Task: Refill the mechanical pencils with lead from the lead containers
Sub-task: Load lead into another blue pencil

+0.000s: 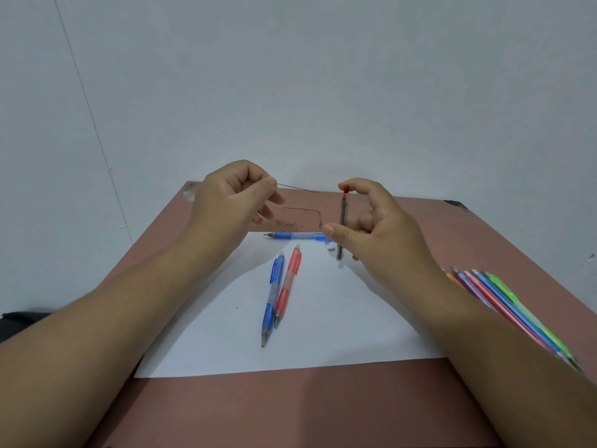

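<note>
My left hand (231,202) pinches a thin dark lead (297,188) between thumb and forefinger; the lead points right, above the table. My right hand (374,227) holds a slim lead container (341,227) upright, thumb at its middle and forefinger on its red cap (345,188). On the white paper (323,334) lie a blue mechanical pencil (273,299) and a red one (288,286) side by side, tips toward me. A second blue pencil (297,236) lies crosswise at the paper's far edge, partly behind my right thumb. A small whitish piece (330,249) rests beside the container.
The paper lies on a reddish-brown table (290,409) against a pale wall. Several colourful pencils (504,302) lie in a row at the right, partly under my right forearm. Dark scribble marks (300,218) show on the tabletop behind the paper.
</note>
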